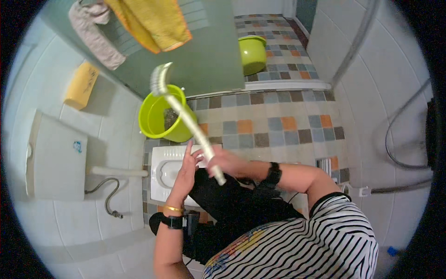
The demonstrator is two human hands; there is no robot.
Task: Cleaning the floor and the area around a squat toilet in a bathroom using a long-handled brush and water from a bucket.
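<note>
My right hand (230, 162), slightly blurred, grips the lower part of the handle of a white long-handled scrub brush (190, 122). The brush slants up to the left, and its curved, bristled head is over the rim of a lime-green plastic bucket (148, 118). Something dark, not clear enough to name, shows inside the bucket. My left hand (187, 171) is empty with its fingers apart, just left of the handle's lower end. Beneath it lies a white ceramic squat toilet (158, 153), partly hidden by my hand and my dark trousers.
A cistern (59, 157) with a pipe and a metal hose (113, 195) is on the left wall, below a yellow box (82, 85). A yellow cloth (156, 24) hangs on the frosted glass panel (209, 66). Another green tub (252, 55) stands beyond the raised sill (285, 85).
</note>
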